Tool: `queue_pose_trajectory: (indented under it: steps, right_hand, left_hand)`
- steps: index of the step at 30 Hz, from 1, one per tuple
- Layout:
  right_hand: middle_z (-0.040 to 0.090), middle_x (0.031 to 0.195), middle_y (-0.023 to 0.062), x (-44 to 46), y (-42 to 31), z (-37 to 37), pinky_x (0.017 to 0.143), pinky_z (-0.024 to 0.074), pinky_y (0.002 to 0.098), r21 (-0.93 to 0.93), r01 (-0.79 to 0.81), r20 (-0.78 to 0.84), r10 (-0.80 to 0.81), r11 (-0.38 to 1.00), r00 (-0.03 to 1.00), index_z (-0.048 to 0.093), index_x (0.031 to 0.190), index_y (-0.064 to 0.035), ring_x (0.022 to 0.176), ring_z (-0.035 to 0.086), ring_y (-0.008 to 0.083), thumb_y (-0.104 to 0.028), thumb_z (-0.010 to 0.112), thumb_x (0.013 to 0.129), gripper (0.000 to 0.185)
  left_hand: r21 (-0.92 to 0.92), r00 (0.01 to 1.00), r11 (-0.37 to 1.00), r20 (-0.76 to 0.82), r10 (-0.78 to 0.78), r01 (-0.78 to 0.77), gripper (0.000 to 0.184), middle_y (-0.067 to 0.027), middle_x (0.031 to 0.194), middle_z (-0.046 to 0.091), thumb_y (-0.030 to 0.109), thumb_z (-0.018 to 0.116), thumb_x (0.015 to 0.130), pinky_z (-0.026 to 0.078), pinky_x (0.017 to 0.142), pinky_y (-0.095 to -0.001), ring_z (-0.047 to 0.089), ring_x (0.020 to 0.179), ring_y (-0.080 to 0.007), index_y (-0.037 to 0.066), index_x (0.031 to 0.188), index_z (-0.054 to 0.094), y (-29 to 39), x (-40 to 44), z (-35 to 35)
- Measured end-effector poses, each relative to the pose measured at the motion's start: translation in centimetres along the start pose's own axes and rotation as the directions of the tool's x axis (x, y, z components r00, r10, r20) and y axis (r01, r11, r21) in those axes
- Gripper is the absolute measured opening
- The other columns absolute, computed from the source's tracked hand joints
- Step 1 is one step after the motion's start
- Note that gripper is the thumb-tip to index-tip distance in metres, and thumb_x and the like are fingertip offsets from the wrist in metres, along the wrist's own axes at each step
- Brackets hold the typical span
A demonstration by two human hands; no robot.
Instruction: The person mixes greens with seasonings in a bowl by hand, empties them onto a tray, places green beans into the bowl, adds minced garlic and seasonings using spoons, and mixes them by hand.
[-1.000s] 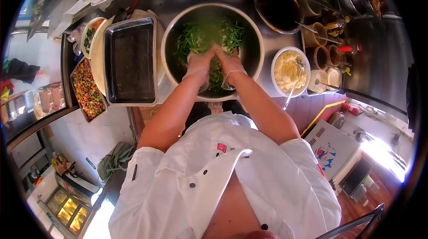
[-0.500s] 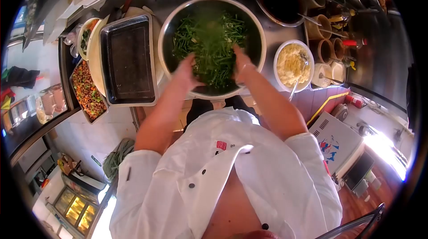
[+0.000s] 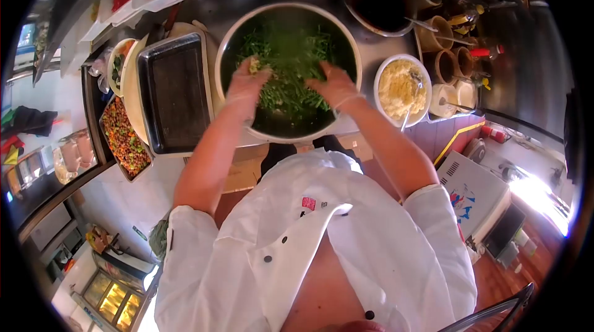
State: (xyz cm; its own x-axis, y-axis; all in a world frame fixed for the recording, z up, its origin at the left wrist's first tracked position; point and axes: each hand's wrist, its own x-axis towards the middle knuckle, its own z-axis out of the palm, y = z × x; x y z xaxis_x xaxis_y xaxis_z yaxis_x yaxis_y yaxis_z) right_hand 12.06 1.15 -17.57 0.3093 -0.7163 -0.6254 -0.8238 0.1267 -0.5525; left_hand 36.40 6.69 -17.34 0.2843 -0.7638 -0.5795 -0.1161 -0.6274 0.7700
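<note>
A large steel bowl (image 3: 221, 94) holds chopped green vegetables (image 3: 286, 84) with pale bits among them. My left hand (image 3: 247, 83), in a clear glove, is at the bowl's left side, fingers apart against the greens and somewhat blurred. On the right side of the bowl my right hand (image 3: 335, 84), gloved too, has its fingers spread at the edge of the greens. Neither hand shows a clear hold on anything. The upper middle of the bowl looks hazy.
Left of the bowl lies a dark rectangular tray (image 3: 175, 94), with a tray of diced mixed food (image 3: 125, 137) beyond. To the right are a white bowl of yellowish paste (image 3: 402, 89) with a spoon, a bowl of dark liquid (image 3: 376, 1) and several seasoning pots (image 3: 440, 66).
My hands were together deep in the greens; they have parted to the bowl's two sides and moved up along them. The greens have shifted and spread. The view has moved slightly.
</note>
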Motion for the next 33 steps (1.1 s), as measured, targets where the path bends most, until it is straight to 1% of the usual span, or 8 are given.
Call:
queue_pose_trajectory:
  steps: [3,6,9,17,19,23,29,33]
  right_hand:
    - [0.044,0.154,0.0278,2.7,2.4,-1.2,0.115,0.0383,0.0441,0.078,-0.048,-0.175,0.061,0.996,0.983,0.028,0.161,-0.0063,0.142,0.044,0.0408,-0.059,0.064,0.091,0.094]
    - [0.039,0.160,0.0216,7.6,3.2,2.1,0.116,0.0340,0.0441,0.691,-0.177,-0.091,0.327,0.701,0.941,0.025,0.163,-0.0083,0.145,0.040,0.0369,-0.071,0.057,0.091,0.101]
    - [0.039,0.160,0.0214,7.9,0.4,5.3,0.116,0.0336,0.0435,0.771,-0.228,0.021,0.334,0.595,0.942,0.023,0.162,-0.0032,0.145,0.040,0.0362,-0.072,0.060,0.088,0.107]
    - [0.036,0.162,0.0218,3.8,-0.9,-1.6,0.115,0.0366,0.0393,0.202,0.056,-0.011,-0.055,0.978,0.998,0.034,0.159,-0.0049,0.145,0.042,0.0338,-0.072,0.064,0.085,0.104]
    - [0.022,0.168,0.0186,7.4,1.3,-0.3,0.119,0.0270,0.0513,0.445,-0.119,-0.067,0.166,0.888,0.984,0.022,0.164,-0.0114,0.153,0.026,0.0362,-0.079,0.061,0.082,0.113]
    - [0.013,0.172,0.0147,9.7,0.1,3.8,0.120,0.0183,0.0624,0.797,-0.357,0.172,0.383,0.487,0.907,0.015,0.166,-0.0156,0.157,0.012,0.0359,-0.084,0.059,0.080,0.118]
    - [0.024,0.168,0.0181,6.7,2.3,0.1,0.121,0.0252,0.0490,0.221,-0.166,0.158,0.132,0.961,0.979,0.029,0.161,-0.0050,0.155,0.021,0.0327,-0.075,0.065,0.083,0.111]
    - [0.029,0.166,0.0183,8.6,0.9,1.7,0.119,0.0286,0.0484,0.830,-0.169,-0.001,0.305,0.532,0.952,0.028,0.161,-0.0017,0.152,0.030,0.0325,-0.077,0.062,0.084,0.112]
  left_hand:
    - [-0.305,0.987,0.940,0.104,-0.123,0.150,0.073,-0.0154,0.146,0.056,0.034,0.077,0.090,0.035,0.116,-0.0462,0.049,0.137,-0.0296,0.011,0.152,0.045,-2.1,1.8,-2.0]
    - [-0.667,0.919,0.633,0.307,-0.246,0.392,0.085,-0.0157,0.156,0.043,0.039,0.078,0.089,0.038,0.114,-0.0528,0.045,0.140,-0.0327,0.010,0.157,0.036,-4.2,4.4,0.2]
    - [-0.263,0.942,0.907,0.033,-0.333,0.329,0.092,-0.0185,0.159,0.039,0.041,0.080,0.087,0.038,0.114,-0.0535,0.042,0.142,-0.0350,0.008,0.158,0.032,-5.6,6.7,5.2]
    - [-0.348,0.993,0.934,0.107,-0.043,0.078,0.091,-0.0224,0.155,0.044,0.035,0.078,0.089,0.041,0.109,-0.0542,0.043,0.142,-0.0365,0.010,0.161,0.028,-3.6,4.1,-1.8]
    - [-0.501,0.981,0.844,0.131,-0.143,0.190,0.102,-0.0216,0.158,0.040,0.046,0.079,0.085,0.037,0.114,-0.0549,0.041,0.144,-0.0364,0.010,0.162,0.024,-2.5,5.1,-0.8]
    - [-0.023,0.946,0.947,0.056,-0.319,0.321,0.119,-0.0209,0.161,0.035,0.057,0.083,0.077,0.037,0.115,-0.0496,0.041,0.144,-0.0340,0.007,0.163,0.018,-1.5,7.6,3.6]
    - [-0.111,0.923,0.994,0.384,0.022,0.023,0.113,-0.0205,0.155,0.045,0.058,0.084,0.074,0.033,0.117,-0.0461,0.036,0.147,-0.0311,0.004,0.159,0.032,-1.0,6.0,-1.6]
    - [-0.079,0.989,0.987,0.061,-0.133,0.137,0.120,-0.0209,0.166,0.027,0.063,0.081,0.075,0.030,0.121,-0.0487,0.030,0.152,-0.0345,0.004,0.161,0.023,-2.2,10.4,1.5]
